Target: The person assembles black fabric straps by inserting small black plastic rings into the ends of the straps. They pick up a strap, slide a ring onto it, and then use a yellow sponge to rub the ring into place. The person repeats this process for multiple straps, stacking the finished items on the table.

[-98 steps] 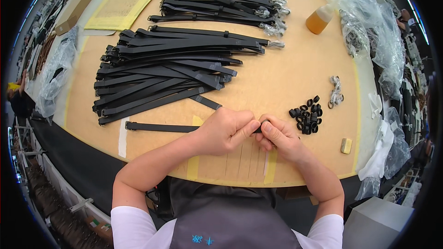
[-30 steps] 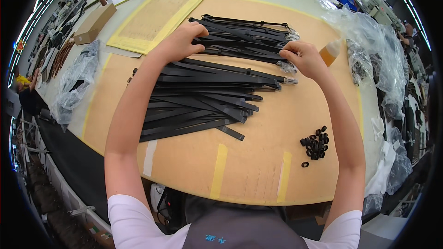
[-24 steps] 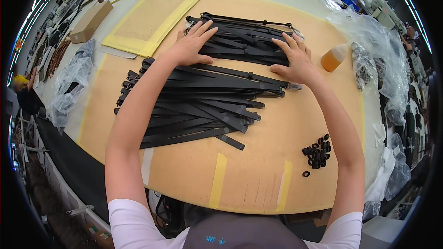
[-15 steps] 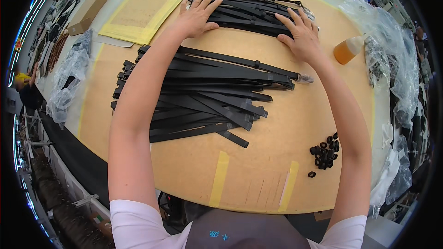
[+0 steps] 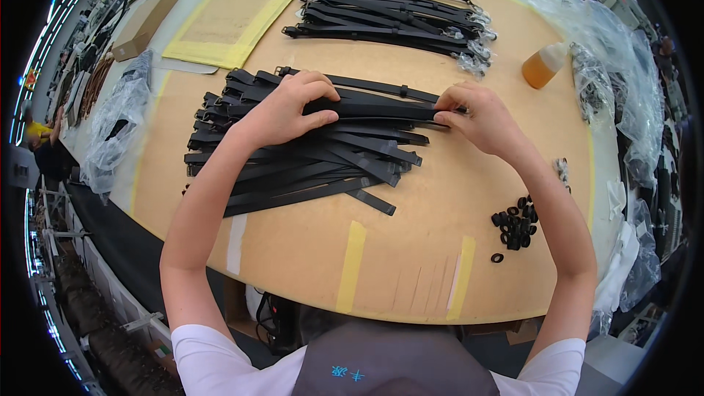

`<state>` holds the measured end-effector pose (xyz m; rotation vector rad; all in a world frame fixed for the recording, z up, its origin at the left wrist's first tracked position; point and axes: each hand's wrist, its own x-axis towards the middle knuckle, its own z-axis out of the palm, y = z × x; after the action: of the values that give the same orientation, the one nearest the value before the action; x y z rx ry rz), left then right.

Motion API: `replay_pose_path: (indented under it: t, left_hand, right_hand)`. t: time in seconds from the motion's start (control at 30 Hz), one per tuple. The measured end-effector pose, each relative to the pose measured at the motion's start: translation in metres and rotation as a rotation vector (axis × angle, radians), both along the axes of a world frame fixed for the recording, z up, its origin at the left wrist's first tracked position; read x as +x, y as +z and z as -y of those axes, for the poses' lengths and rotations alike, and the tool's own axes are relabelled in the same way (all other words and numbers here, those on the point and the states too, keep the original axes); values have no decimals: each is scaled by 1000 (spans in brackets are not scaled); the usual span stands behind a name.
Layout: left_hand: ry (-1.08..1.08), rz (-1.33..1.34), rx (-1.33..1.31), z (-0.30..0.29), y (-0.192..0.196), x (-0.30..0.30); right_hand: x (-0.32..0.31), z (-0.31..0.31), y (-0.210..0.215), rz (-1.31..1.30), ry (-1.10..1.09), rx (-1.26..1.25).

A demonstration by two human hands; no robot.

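At frame centre, the left hand (image 5: 282, 110) and right hand (image 5: 480, 117) pinch opposite ends of one black strap (image 5: 381, 108), fingers clamped on it, atop the strap pile (image 5: 293, 154). At upper right, a small plastic bottle (image 5: 544, 66) holds amber liquid.

straps (image 5: 315, 147): matt black webbing | table (image 5: 411, 249): smooth tan board | bags (image 5: 616, 66): glossy clear plastic
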<state>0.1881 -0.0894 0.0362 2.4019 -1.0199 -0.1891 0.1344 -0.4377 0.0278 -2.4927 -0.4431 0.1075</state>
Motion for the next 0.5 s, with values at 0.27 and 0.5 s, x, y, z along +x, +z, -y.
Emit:
replay_pose_path:
  t: [0.27,0.5]
  left_hand:
    - [-43,-35,-72,0,0,2]
    - [59,-33,-159,17,-16,41]
  right_hand:
    - [12,15,-7,308,-105,-211]
    - [37,24,-6,-397,-119,74]
